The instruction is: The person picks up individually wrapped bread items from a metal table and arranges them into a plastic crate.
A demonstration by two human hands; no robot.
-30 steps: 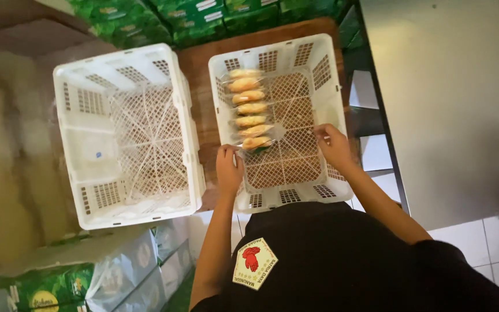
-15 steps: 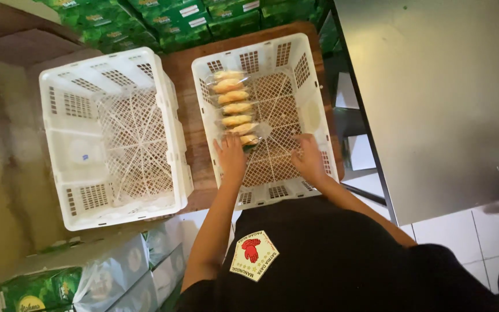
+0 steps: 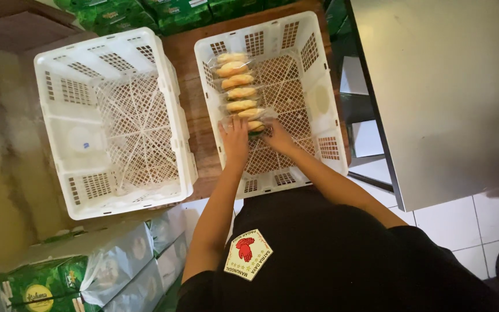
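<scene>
Both hands are down inside the right-hand white crate (image 3: pixel 319 104), side by side at the near end of a row of wrapped buns (image 3: pixel 235 81). Left hand (image 3: pixel 235 140) lies flat with fingers spread, its fingertips touching the nearest bun packet (image 3: pixel 255 124); right hand (image 3: pixel 278 138) presses against the same packet from the other side, fingers curled round its edge, so the packet sits held between the two hands. Whether either hand grips it fully cannot be told, as the fingers cover part of the wrapper. Golden buns in clear wrappers stand in a single line along the left wall of this crate, from the far end to the hands, each touching the next. Open lattice shows across the crate floor to the right of the row. This crate rests on a brown wooden table (image 3: pixel 194 110). Just beside it, to the left, stands a second white crate (image 3: pixel 111 121) of the same kind, with only its lattice floor showing. Green cartons (image 3: pixel 116 11) lie along the far edge, and more green and clear-wrapped packs (image 3: pixel 88 271) are stacked near the person's left side. A grey metal counter (image 3: pixel 451 86) fills the right, above white floor tiles (image 3: pixel 451 222).
</scene>
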